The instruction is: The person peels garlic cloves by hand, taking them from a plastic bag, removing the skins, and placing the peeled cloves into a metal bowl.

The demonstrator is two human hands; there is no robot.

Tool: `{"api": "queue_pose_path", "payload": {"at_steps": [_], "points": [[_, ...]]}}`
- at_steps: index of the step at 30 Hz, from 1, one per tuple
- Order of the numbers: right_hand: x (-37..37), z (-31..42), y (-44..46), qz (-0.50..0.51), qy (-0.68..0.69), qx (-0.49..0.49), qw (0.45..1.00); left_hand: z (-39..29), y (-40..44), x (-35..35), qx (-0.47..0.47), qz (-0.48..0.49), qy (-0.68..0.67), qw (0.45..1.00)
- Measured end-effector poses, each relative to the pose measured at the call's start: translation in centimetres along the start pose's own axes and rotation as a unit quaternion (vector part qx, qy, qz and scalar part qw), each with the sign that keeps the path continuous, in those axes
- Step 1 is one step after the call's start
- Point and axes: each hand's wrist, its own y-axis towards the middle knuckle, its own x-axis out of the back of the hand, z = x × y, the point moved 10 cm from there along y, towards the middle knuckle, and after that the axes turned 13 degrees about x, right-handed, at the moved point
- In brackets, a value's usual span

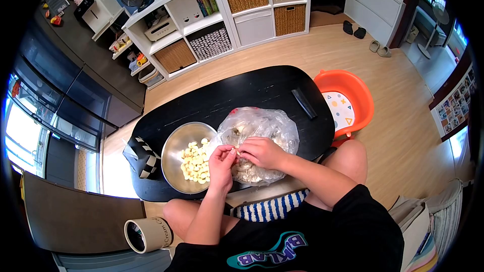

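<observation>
My left hand (222,164) and my right hand (260,151) meet over the front of a clear plastic bag (282,130). Their fingertips pinch a small pale piece that looks like a garlic clove (237,150), mostly covered by the fingers. Inside the bag lie whitish garlic bulbs and papery skins (248,172), partly hidden by my right hand and the plastic. Just left of my left hand stands a wide steel bowl (171,152). Peeled, pale yellow garlic cloves (195,162) are heaped in its middle and right side.
A black oval table (201,103) carries everything. On it, a dark elongated object (304,104) lies at the right and a checkered item (147,163) at the left edge. Past the right edge stands an orange child seat (359,90). A cream bin (149,234) stands by my left leg.
</observation>
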Motion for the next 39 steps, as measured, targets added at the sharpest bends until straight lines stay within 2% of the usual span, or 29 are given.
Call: {"api": "queue_pose_path", "payload": {"at_steps": [10, 16, 28, 39], "points": [[-0.7, -0.7, -0.3, 0.031, 0.056, -0.024, 0.998, 0.0, -0.1, -0.4, 0.008, 0.013, 0.037, 0.999], [-0.4, -0.1, 0.1, 0.054, 0.031, -0.019, 0.998, -0.1, -0.3, -0.7, 0.008, 0.019, 0.023, 1.0], [-0.1, 0.5, 0.2, 0.031, 0.006, 0.021, 0.999, 0.0, -0.1, -0.4, 0.0, 0.011, 0.045, 0.999], [-0.3, 0.1, 0.0, 0.04, 0.03, 0.0, 0.999, 0.2, 0.1, -0.2, -0.005, 0.029, 0.035, 0.999]]}}
